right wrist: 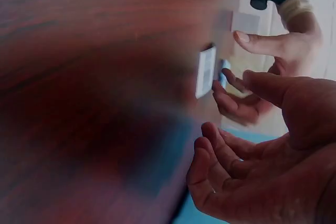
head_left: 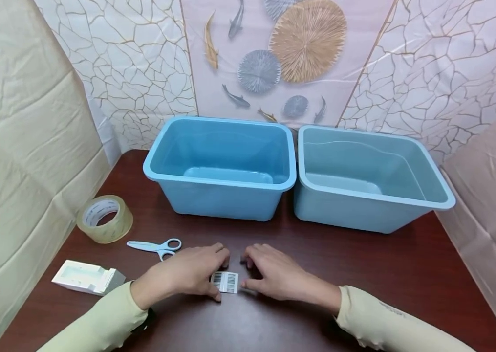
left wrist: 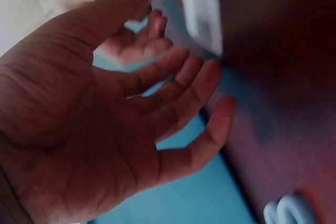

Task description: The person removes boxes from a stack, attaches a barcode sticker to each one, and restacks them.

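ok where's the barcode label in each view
Head: the label lies below centre, between left hand and right hand.
Left wrist: near the top, right of centre, blurred.
Right wrist: right of and above centre.
Shared landmark: the left hand, in all three.

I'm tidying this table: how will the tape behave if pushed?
Lying flat, the tape would probably slide rather than roll. Stood on edge, its round shape might let it roll. Its thick winding suggests it's fairly stiff.
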A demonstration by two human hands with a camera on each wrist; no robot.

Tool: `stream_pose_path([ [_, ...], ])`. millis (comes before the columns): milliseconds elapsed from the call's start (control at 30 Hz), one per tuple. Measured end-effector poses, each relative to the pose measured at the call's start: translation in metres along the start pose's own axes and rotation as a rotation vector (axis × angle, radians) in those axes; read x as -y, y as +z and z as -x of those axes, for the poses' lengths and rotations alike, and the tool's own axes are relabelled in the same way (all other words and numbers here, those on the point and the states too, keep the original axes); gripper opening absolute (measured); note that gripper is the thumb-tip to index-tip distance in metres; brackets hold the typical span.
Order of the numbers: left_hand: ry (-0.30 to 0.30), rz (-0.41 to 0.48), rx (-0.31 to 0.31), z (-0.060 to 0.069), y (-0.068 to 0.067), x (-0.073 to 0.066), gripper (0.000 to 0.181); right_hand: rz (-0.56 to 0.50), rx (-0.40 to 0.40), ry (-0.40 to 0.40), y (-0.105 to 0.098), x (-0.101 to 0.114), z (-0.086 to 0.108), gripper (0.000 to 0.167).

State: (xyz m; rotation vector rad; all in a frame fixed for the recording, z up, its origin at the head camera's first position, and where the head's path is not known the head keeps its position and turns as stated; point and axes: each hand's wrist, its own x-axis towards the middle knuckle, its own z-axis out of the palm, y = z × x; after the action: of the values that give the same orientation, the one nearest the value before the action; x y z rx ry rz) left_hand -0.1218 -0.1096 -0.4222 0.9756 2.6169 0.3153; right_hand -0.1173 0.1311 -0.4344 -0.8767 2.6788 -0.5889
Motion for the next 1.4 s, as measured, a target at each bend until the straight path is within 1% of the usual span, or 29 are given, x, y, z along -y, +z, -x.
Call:
stream_pose_path([
  [100, -0.017, -0.053, 0.014, -0.006, 0.009, -0.004, 0.067, 0.001, 0.045, -0.012, 0.009, 0.005, -0.008, 0.042],
  [167, -0.02, -0.082, 0.017, -0.006, 0.014, -0.005, 0.068, 0.011, 0.073, -0.037, 0.015, 0.008, -0.012, 0.04],
  [233, -0.013, -0.097, 0.019, -0.005, 0.017, -0.004, 0.063, 0.027, 0.104, -0.056, 0.019, 0.011, -0.013, 0.035],
  [333, 0.004, -0.089, 0.024, -0.004, 0.02, -0.003, 0.055, 0.026, 0.15, -0.063, 0.022, 0.013, -0.014, 0.029],
  [400, 0.026, -0.08, 0.003, -0.004, 0.019, -0.001, 0.051, -0.012, 0.157, -0.058, 0.021, 0.011, -0.014, 0.027],
  [433, 0.04, -0.078, -0.019, -0.004, 0.018, 0.0, 0.049, -0.047, 0.141, -0.06, 0.021, 0.01, -0.014, 0.025],
  [500, 0.08, -0.068, -0.089, -0.006, 0.014, 0.001, 0.045, -0.177, 0.101, -0.051, 0.018, 0.006, -0.015, 0.019],
  [533, 0.108, -0.061, -0.142, -0.007, 0.011, 0.002, 0.043, -0.248, 0.067, -0.047, 0.016, 0.003, -0.015, 0.015],
  [600, 0.148, -0.044, -0.277, -0.01, 0.005, 0.002, 0.041, -0.388, -0.031, -0.045, 0.01, -0.003, -0.014, 0.01],
  [633, 0.153, -0.03, -0.351, -0.012, 0.001, 0.002, 0.041, -0.448, -0.086, -0.038, 0.006, -0.006, -0.013, 0.006],
  [667, 0.151, -0.01, -0.424, -0.014, -0.002, 0.001, 0.044, -0.498, -0.138, -0.024, 0.002, -0.01, -0.012, 0.005],
  [733, 0.125, 0.043, -0.565, -0.018, -0.006, -0.001, 0.05, -0.562, -0.249, 0.003, -0.006, -0.016, -0.008, 0.004],
  [767, 0.104, 0.076, -0.62, -0.019, -0.007, -0.003, 0.053, -0.587, -0.295, 0.013, -0.01, -0.02, -0.005, 0.004],
  [833, 0.076, 0.155, -0.69, -0.022, -0.009, -0.007, 0.052, -0.624, -0.353, 0.032, -0.016, -0.025, -0.001, 0.005],
  [867, 0.076, 0.208, -0.697, -0.023, -0.009, -0.009, 0.05, -0.635, -0.366, 0.038, -0.018, -0.027, 0.002, 0.006],
  [933, 0.082, 0.339, -0.666, -0.026, -0.009, -0.014, 0.045, -0.651, -0.365, 0.024, -0.022, -0.03, 0.004, 0.006],
  [967, 0.081, 0.405, -0.64, -0.028, -0.009, -0.016, 0.043, -0.655, -0.352, 0.008, -0.023, -0.031, 0.005, 0.005],
  [1067, 0.056, 0.602, -0.527, -0.033, -0.01, -0.024, 0.041, -0.679, -0.298, -0.054, -0.026, -0.032, 0.006, 0.005],
  [1100, 0.05, 0.641, -0.5, -0.035, -0.01, -0.026, 0.04, -0.689, -0.281, -0.074, -0.027, -0.032, 0.006, 0.005],
  [1200, 0.057, 0.674, -0.459, -0.04, -0.012, -0.028, 0.028, -0.707, -0.244, -0.094, -0.028, -0.032, 0.006, 0.004],
  [1300, 0.085, 0.641, -0.445, -0.043, -0.014, -0.025, 0.014, -0.707, -0.236, -0.079, -0.03, -0.03, 0.006, 0.005],
  [1367, 0.098, 0.678, -0.398, -0.043, -0.015, -0.023, 0.014, -0.697, -0.235, -0.069, -0.031, -0.03, 0.007, 0.006],
  [1400, 0.097, 0.711, -0.364, -0.043, -0.016, -0.022, 0.015, -0.692, -0.235, -0.069, -0.032, -0.031, 0.008, 0.006],
])
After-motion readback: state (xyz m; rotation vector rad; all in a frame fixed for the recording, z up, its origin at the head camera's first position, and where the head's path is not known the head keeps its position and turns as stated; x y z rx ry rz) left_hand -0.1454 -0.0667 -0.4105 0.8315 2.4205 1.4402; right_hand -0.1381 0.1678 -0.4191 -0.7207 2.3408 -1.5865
